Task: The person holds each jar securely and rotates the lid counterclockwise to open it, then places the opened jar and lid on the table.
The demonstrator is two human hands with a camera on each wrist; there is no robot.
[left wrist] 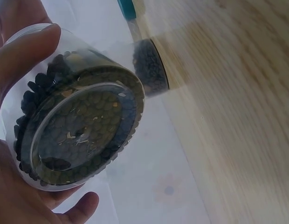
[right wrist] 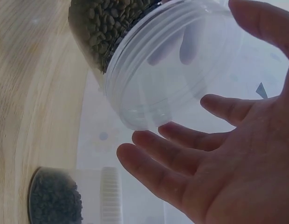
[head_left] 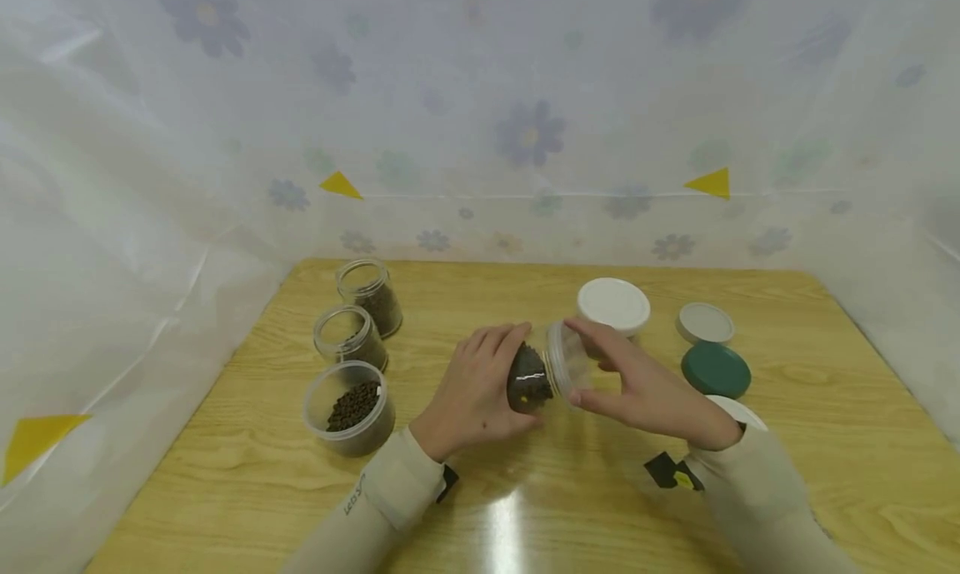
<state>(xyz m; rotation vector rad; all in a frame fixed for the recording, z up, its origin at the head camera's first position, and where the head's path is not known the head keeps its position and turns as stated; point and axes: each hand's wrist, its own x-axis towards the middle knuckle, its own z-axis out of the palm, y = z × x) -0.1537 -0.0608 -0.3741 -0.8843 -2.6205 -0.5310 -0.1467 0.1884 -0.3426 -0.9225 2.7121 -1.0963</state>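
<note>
My left hand (head_left: 476, 386) grips a clear jar (left wrist: 88, 60) tilted on its side, partly filled with dark beans (left wrist: 84, 130). Its thumb and fingers lie round the jar's wall. At the jar's end is a clear lid (right wrist: 154, 88) with a ridged rim, facing right in the head view. My right hand (head_left: 637, 386) spans this lid, thumb at the near edge and fingertips at the far edge. In the right wrist view the fingers are nearly straight, with tips right at the rim.
At left stand two open glass jars (head_left: 382, 311) (head_left: 371, 353) and an open plastic tub (head_left: 315, 424) with brown beans. A white-lidded container (head_left: 613, 303) stands behind my right hand. Grey (head_left: 705, 324), green (head_left: 716, 370) and white lids (head_left: 738, 411) lie at right; black tags (head_left: 662, 470) are near the front.
</note>
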